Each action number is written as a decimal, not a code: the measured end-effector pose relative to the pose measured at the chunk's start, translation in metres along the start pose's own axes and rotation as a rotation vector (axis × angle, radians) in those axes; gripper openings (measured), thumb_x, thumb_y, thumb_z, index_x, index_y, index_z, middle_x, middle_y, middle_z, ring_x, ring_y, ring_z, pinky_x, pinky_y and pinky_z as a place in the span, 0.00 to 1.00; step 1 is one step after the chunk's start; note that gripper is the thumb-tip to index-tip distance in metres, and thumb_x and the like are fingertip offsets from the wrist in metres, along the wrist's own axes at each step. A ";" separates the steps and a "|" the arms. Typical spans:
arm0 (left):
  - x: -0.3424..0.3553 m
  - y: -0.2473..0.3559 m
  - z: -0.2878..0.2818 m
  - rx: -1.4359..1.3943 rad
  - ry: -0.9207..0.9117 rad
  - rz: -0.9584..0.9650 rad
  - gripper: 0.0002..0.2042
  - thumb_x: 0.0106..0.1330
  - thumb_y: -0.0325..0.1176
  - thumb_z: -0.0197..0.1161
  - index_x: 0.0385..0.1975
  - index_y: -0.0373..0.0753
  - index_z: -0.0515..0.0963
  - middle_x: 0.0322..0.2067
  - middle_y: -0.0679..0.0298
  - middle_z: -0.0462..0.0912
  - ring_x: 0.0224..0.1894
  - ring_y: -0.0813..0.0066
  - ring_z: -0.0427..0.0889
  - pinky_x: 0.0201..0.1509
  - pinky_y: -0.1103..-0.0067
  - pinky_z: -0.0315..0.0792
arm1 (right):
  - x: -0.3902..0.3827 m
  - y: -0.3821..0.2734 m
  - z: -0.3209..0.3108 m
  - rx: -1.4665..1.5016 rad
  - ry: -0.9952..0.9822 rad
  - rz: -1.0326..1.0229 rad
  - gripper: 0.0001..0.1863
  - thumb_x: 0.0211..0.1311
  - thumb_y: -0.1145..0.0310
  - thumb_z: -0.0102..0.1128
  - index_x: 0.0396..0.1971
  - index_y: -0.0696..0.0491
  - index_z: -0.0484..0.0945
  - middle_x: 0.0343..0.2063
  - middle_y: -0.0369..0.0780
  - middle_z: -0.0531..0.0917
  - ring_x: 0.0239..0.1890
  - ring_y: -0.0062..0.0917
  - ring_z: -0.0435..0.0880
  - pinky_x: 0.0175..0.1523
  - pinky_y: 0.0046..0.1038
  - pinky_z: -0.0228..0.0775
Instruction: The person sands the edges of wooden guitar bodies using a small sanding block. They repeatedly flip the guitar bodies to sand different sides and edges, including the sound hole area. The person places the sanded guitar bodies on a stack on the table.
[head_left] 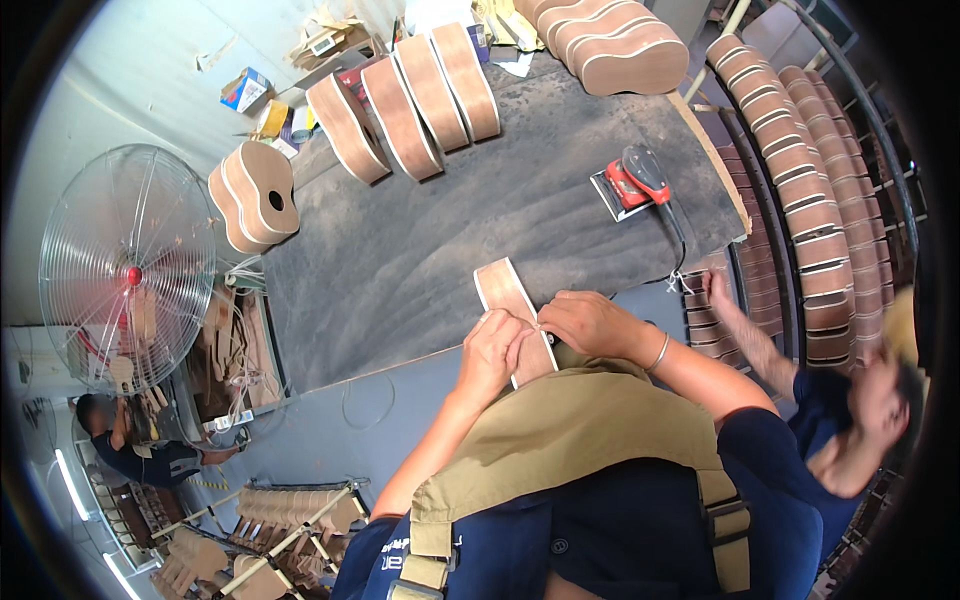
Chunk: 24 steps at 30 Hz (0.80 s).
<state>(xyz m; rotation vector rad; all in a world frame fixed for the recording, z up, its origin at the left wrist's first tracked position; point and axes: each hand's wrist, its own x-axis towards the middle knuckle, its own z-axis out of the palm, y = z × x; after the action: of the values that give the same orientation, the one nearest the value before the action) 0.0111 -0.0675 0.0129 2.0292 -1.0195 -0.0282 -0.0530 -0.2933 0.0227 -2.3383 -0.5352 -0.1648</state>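
A wooden ukulele body (505,285) with pale edge strips stands on edge against my apron at the bench's near side, its curved side facing up. My left hand (492,352) lies over that side with bent fingers, gripping it. At its right edge is my right hand (592,322), closed, fingertips pinched close to the left fingers. Whatever the right fingertips pinch is too small to make out. The lower end of the body is hidden by the hands and the apron.
A red and black sander (640,180) rests on the dark bench (430,260), its cord trailing over the right edge. Several ukulele bodies (400,115) line the far side. A large fan (130,270) is at left. Racks of bodies (800,190) and a co-worker's arm (750,330) are at right.
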 end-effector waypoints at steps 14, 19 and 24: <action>0.002 -0.018 -0.005 0.181 0.164 0.078 0.12 0.57 0.18 0.72 0.39 0.40 0.88 0.28 0.63 0.77 0.32 0.61 0.77 0.37 0.68 0.74 | 0.010 0.018 0.010 -0.053 0.244 -0.072 0.14 0.58 0.79 0.64 0.43 0.54 0.87 0.37 0.41 0.90 0.38 0.37 0.88 0.42 0.35 0.82; -0.008 -0.013 -0.010 0.059 -0.021 0.013 0.08 0.59 0.18 0.68 0.36 0.37 0.86 0.28 0.59 0.74 0.34 0.57 0.78 0.39 0.66 0.75 | -0.006 0.016 0.011 -0.034 0.051 0.018 0.10 0.61 0.75 0.64 0.42 0.52 0.88 0.35 0.41 0.89 0.36 0.37 0.88 0.43 0.36 0.82; -0.004 -0.006 -0.022 -0.190 -0.194 -0.159 0.05 0.61 0.19 0.71 0.35 0.35 0.87 0.27 0.60 0.76 0.32 0.60 0.78 0.36 0.70 0.74 | -0.003 0.013 -0.005 0.291 -0.180 0.244 0.13 0.63 0.75 0.64 0.45 0.49 0.89 0.33 0.42 0.88 0.36 0.38 0.88 0.43 0.38 0.81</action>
<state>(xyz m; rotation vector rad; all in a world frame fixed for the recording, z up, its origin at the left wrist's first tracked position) 0.0198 -0.0481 0.0213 1.9546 -0.9324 -0.3980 -0.0502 -0.3068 0.0175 -2.1198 -0.3298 0.2251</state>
